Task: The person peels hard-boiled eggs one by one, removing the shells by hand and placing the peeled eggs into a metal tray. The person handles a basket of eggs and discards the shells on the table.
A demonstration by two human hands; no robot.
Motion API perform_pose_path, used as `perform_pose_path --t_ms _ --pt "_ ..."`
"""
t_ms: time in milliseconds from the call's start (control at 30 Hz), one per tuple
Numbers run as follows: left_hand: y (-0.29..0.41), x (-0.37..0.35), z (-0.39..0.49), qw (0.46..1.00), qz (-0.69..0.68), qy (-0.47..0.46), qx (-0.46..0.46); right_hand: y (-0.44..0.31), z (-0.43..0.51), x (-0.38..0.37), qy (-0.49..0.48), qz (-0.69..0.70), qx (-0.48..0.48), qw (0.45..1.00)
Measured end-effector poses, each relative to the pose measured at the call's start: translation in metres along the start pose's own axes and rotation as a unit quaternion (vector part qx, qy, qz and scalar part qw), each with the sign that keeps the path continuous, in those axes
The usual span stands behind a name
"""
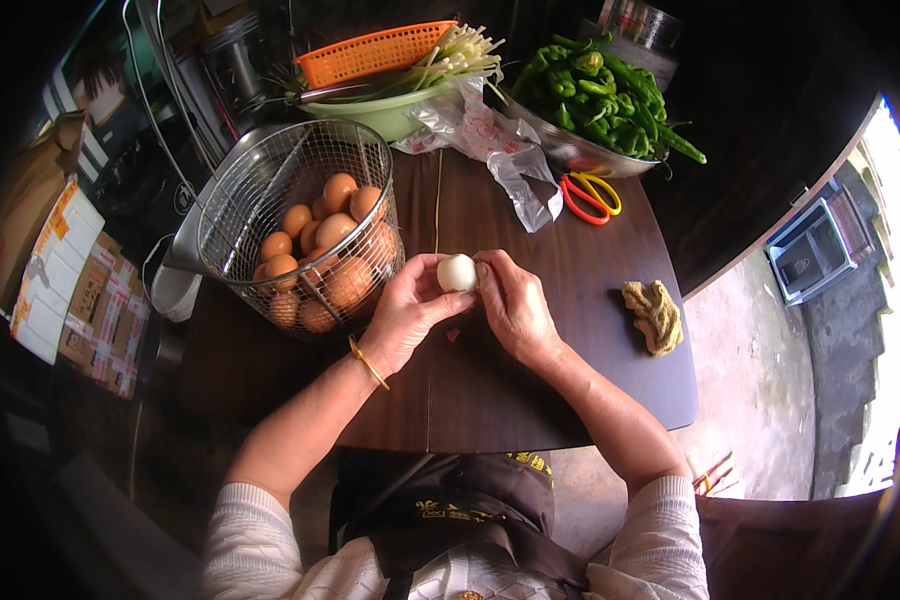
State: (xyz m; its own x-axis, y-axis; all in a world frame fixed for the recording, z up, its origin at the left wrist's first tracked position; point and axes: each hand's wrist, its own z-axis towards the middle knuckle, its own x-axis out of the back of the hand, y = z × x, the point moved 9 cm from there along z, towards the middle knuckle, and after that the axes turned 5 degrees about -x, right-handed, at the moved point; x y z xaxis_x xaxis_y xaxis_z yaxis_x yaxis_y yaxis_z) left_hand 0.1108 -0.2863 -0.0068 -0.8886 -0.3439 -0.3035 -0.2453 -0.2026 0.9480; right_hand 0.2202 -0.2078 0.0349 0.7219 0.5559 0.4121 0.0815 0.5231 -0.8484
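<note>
A white peeled egg [457, 273] is held over the dark wooden table [510, 397] between my two hands. My left hand [418, 306] grips it from the left, thumb along its lower side. The fingertips of my right hand [514, 306] touch its right side, and whatever they pinch is hidden. Left of my hands stands a wire mesh basket [229, 225] holding several brown eggs [335, 230] in their shells. A small reddish-brown fragment [453, 335] lies on the table just below the egg.
Behind lie a green basin [379, 116] with long-stemmed greens, an orange basket [379, 54], a crumpled plastic bag [487, 131] and a metal colander [562, 142] of green peppers [607, 97]. Red-and-yellow scissors [586, 206] and a crumpled yellowish cloth [654, 319] lie to the right.
</note>
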Motion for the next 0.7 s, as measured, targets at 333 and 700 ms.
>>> perform_pose_path --t_ms 333,700 --pt "0.001 0.003 0.001 0.999 0.037 -0.001 -0.011 -0.001 -0.001 0.005 0.024 -0.046 0.043 0.998" --pt "-0.003 -0.002 0.0 0.999 -0.025 -0.025 0.026 0.045 0.002 -0.01 -0.059 0.302 -0.233 0.922"
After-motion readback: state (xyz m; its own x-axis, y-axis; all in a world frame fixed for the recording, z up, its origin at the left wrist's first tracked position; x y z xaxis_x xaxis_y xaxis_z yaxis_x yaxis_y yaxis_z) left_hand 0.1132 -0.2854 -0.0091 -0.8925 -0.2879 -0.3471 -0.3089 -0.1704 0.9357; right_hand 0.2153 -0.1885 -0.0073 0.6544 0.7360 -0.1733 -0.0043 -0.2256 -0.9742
